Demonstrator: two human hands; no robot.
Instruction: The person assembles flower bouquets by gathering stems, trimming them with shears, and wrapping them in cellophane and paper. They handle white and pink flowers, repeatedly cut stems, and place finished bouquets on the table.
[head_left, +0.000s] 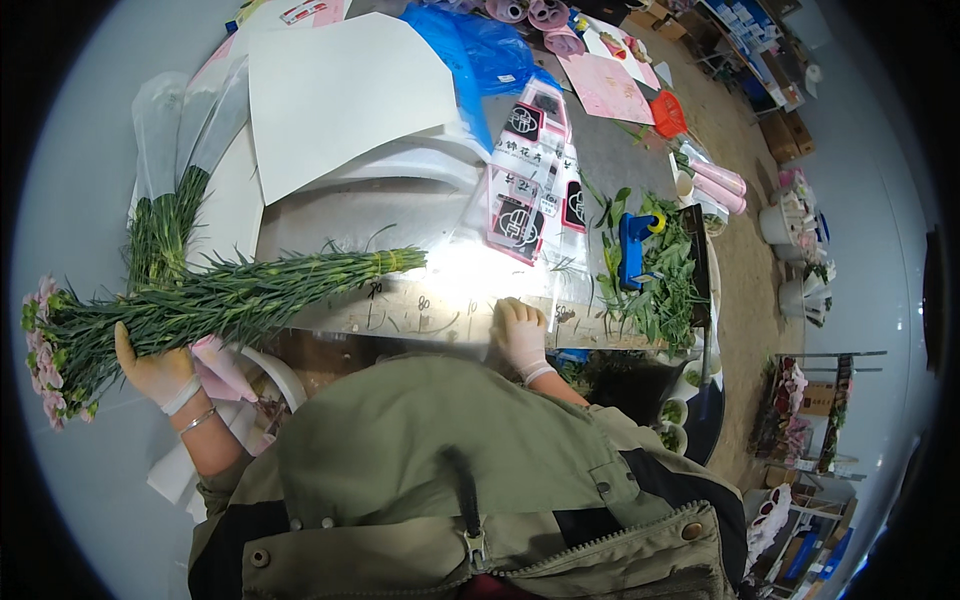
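Note:
A long bunch of pale pink carnations (230, 298) lies across the left side of the table, with the flower heads hanging past its left end. Yellowish ties band the stems near their cut ends. My left hand (155, 380), in a pale glove, grips the bunch from below near the blooms; its thumb shows and the other fingers are mostly hidden behind the stems. At the table's front edge, beyond the cut ends, rests my gloved right hand (522, 338). Its fingers are curled together, and whatever may be inside them is hidden.
Behind lie a large white sheet (345, 95), printed clear sleeves (525, 180) and another sleeved green bunch (165, 225). A blue tape dispenser (632, 250) sits among loose leaves (665, 290) on the right. A marked ruler strip (420, 308) runs along the front edge.

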